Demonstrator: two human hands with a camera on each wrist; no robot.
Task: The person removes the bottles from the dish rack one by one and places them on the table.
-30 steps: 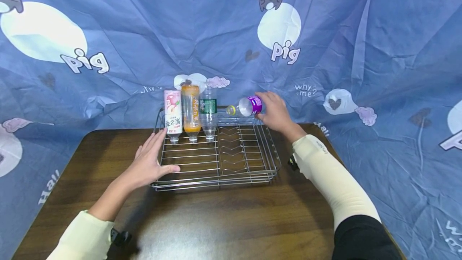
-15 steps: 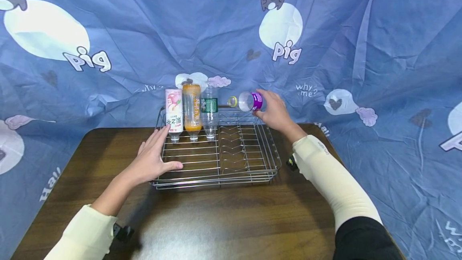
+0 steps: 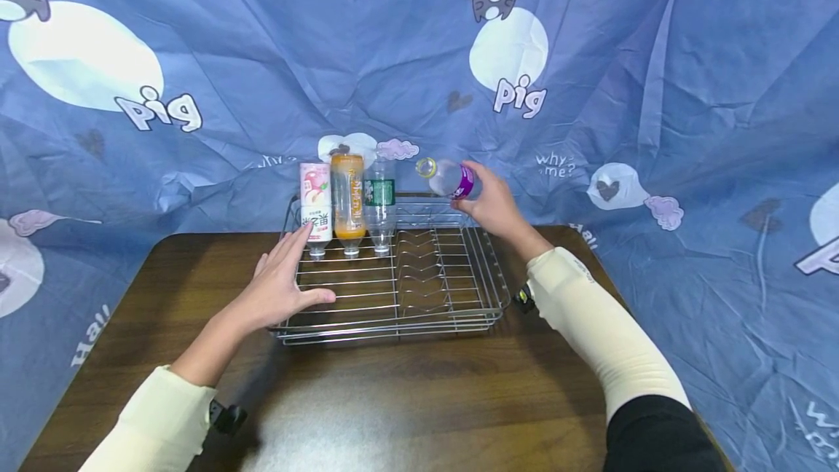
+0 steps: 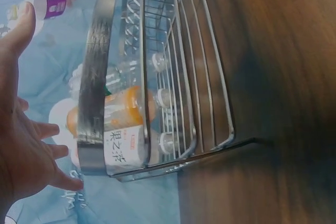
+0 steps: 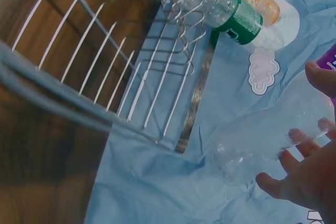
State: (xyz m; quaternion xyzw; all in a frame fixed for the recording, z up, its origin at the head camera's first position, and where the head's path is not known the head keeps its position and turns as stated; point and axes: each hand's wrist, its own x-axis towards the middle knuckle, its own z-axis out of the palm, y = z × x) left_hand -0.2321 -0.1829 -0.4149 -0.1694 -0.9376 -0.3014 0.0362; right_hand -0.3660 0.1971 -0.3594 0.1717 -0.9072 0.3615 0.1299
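Purple-labelled bottle, mouth now higher, axis slanting up leftward

On the blue curtain, you can read "pig", "why me?" and "Hall"; on the pink-and-white bottle, "果之茶". Treat print on the orange bottle and purple-labelled bottle as illegible.

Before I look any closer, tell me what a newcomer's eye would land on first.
Probably the three upside-down bottles, back left in the wire rack. Next comes the purple-labelled bottle, held in the right hand near the rack's back edge. The blue cloth printed with pigs fills the background.
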